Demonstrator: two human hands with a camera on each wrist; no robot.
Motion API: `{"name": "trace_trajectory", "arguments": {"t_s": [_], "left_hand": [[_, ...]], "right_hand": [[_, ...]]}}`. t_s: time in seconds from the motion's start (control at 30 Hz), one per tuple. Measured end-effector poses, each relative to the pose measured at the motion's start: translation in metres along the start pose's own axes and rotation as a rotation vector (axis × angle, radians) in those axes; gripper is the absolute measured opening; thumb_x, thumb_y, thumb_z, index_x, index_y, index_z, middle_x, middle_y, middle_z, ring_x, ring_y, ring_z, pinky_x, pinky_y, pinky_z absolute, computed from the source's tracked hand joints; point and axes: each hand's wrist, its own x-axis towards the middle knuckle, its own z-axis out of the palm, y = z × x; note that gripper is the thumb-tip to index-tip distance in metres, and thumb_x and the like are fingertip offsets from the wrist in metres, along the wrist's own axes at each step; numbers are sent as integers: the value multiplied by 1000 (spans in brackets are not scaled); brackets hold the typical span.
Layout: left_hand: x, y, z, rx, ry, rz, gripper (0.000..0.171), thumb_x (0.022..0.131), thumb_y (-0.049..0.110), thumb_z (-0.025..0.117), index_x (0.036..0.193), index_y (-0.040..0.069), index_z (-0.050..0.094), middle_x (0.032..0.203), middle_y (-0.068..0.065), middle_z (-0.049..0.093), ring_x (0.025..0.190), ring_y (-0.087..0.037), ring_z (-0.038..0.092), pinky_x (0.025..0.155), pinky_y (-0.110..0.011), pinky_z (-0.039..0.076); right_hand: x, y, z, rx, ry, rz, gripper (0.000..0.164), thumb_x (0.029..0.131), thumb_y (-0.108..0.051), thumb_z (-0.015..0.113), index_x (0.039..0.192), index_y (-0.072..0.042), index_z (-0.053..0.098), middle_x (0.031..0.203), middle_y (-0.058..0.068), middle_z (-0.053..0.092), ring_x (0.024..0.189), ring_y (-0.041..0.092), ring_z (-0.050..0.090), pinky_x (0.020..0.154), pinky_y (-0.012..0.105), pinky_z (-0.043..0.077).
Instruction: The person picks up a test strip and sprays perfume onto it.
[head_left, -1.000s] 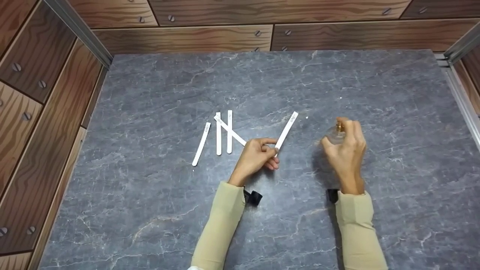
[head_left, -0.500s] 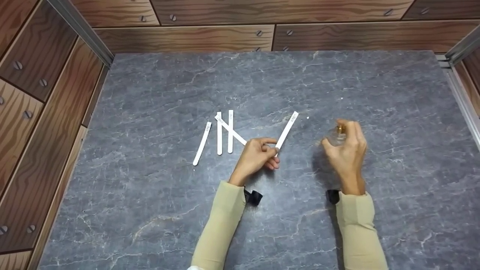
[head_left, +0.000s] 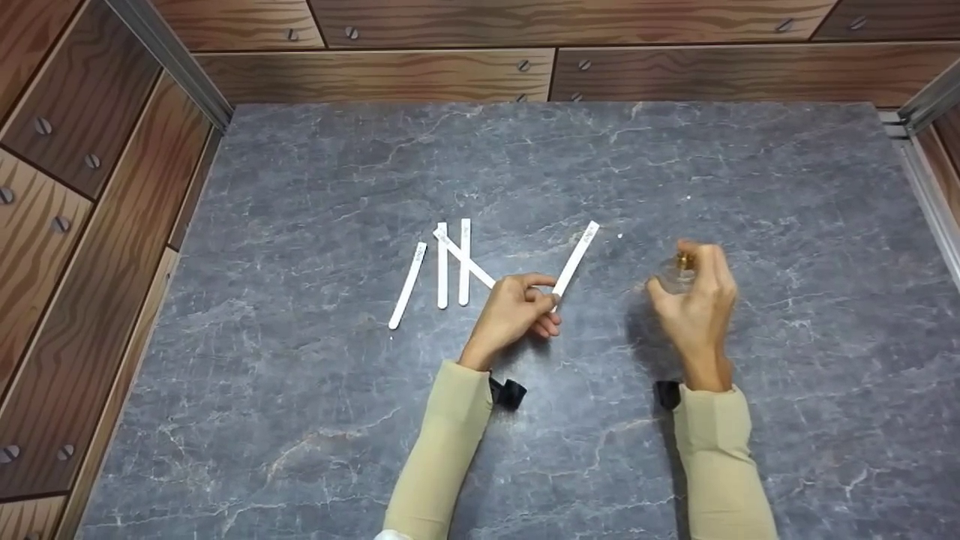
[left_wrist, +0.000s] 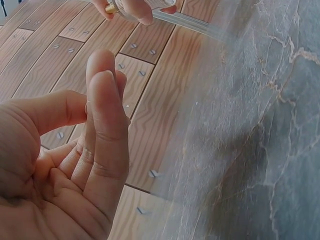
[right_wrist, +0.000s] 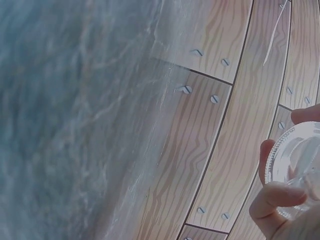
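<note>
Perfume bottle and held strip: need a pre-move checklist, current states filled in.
1. Held strip pinched in the left hand: ok.
2. Perfume bottle gripped in the right hand: ok.
3. Gap between bottle and held strip: ok, they are apart.
4. Aim of the gold-coloured top: cannot tell, fingers partly cover it.
5. Other strips separated: not ok. The diagonal strip crosses two upright strips; only the leftmost strip lies apart.
6. Left hand clear of the diagonal strip: cannot tell, its lower end is hidden.
</note>
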Motion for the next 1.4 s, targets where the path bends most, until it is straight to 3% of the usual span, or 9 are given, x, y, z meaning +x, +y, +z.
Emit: {"name": "trace_trajectory", "arguments": {"t_s": [1.4], "left_hand": [[-1,1,3,-8,-21,7,34,95,-11,55,129,-16,57,64,-7,64,50,-12,64,51,-27,61]], "right_hand": [[-1,2,-1,-13,-17,24,36,65,15,69,100,12,59,88,28,59,77,39,59,69,48,48]]}}
